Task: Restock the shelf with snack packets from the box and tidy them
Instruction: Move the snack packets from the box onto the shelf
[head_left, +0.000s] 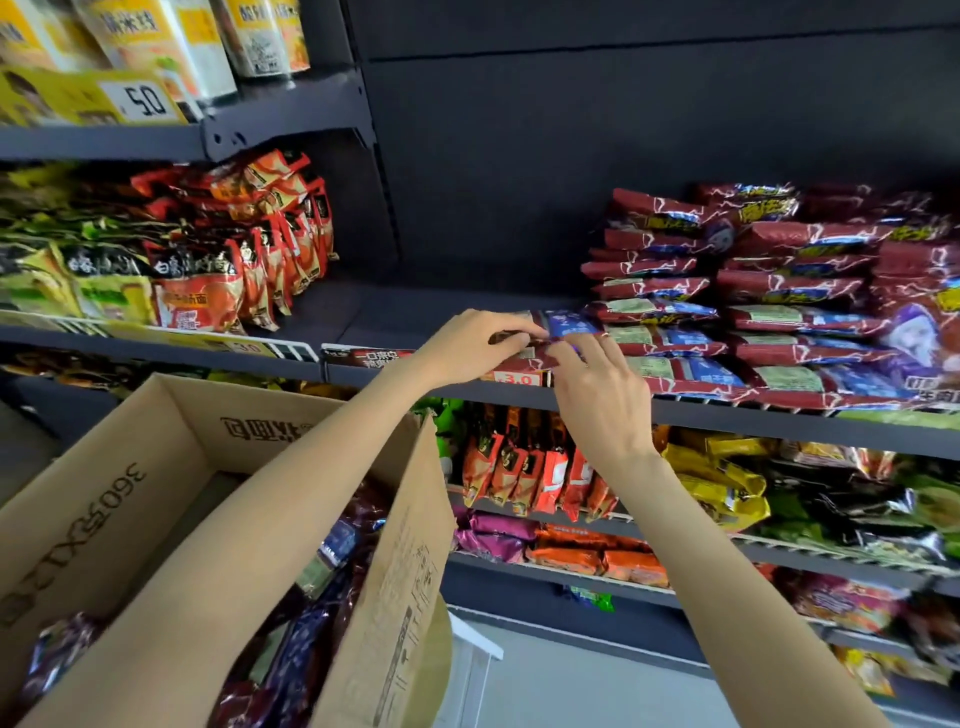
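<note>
Both hands meet on a dark red and blue snack packet (556, 332) lying at the front edge of the grey shelf (727, 415), just left of the stacked red packets (779, 301). The left hand (467, 345) pinches its left end between curled fingers and thumb; the right hand (597, 395) grips its near edge, fingers bent. The open cardboard box (130, 493) holds more packets below the left forearm

Bright, even light; wide-angle bending at the edges, packets there blurred, centre fairly sharp.
</note>
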